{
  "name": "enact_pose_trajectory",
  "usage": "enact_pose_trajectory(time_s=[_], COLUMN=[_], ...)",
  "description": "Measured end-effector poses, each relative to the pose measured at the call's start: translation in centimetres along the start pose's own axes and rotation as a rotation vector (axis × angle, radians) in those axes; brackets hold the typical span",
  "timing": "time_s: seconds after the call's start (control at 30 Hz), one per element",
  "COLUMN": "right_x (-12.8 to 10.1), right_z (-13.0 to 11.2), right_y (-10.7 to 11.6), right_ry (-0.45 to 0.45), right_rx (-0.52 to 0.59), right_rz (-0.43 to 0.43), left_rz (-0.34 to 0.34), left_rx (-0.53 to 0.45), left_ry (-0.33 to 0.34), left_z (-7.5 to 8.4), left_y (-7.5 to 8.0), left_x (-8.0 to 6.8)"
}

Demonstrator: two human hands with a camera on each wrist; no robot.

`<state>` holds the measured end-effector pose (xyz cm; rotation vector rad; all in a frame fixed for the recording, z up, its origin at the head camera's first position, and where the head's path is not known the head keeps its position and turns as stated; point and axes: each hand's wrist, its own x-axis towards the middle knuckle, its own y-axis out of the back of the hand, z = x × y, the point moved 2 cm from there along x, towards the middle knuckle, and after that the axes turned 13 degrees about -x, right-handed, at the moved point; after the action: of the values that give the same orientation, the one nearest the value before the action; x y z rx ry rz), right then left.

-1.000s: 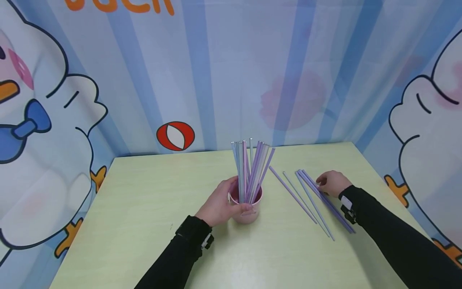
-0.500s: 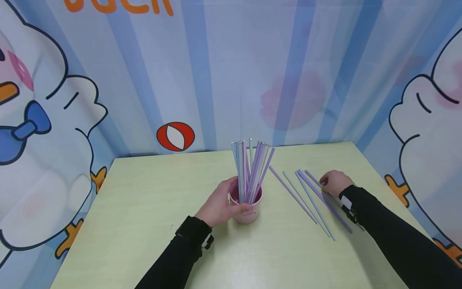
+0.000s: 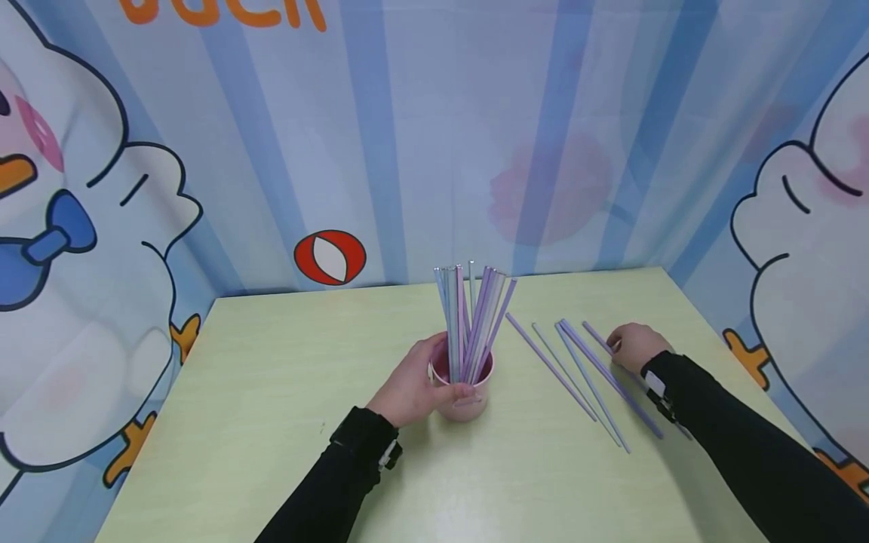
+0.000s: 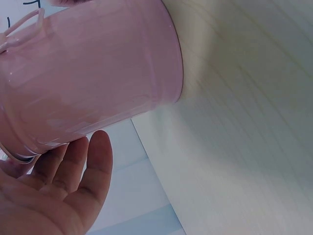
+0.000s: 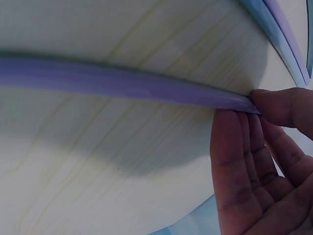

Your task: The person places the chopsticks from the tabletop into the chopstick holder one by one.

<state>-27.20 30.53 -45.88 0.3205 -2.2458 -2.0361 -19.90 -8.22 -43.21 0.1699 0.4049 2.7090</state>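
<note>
the left hand [image 3: 409,386] curls its fingers round the pink cup [image 3: 464,389] of straws at mid-table. the right hand [image 3: 631,345] pinches one purple straw [image 3: 599,336] lying on the table [image 3: 271,392], just right of the loose straws [image 3: 577,377].

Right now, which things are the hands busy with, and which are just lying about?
In use:
- left hand holding the pink cup of straws
- right hand pinching one purple straw

Lying about:
- loose straws on the table
- cartoon backdrop
</note>
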Motion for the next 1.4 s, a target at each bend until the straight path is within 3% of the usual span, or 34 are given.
enact_pose_trajectory(time_s=[0.23, 0.67, 1.07, 1.4], right_x=[-0.3, -0.2, 0.4, 0.3], right_z=[0.1, -2.5, -7.1, -11.3], right_y=[0.4, 4.7, 8.0, 10.3], right_ry=[0.025, 0.036, 0.047, 0.049], right_rx=[0.021, 0.157, 0.610, 0.924], right_rz=[0.029, 0.110, 0.200, 0.260], left_rz=[0.001, 0.004, -0.005, -0.007], left_rx=[0.001, 0.017, 0.008, 0.005], left_ry=[0.010, 0.003, -0.019, -0.016], left_z=[0.0, -0.1, 0.1, 0.2], left_y=[-0.1, 0.0, 0.0, 0.0], left_x=[0.0, 0.0, -0.1, -0.1])
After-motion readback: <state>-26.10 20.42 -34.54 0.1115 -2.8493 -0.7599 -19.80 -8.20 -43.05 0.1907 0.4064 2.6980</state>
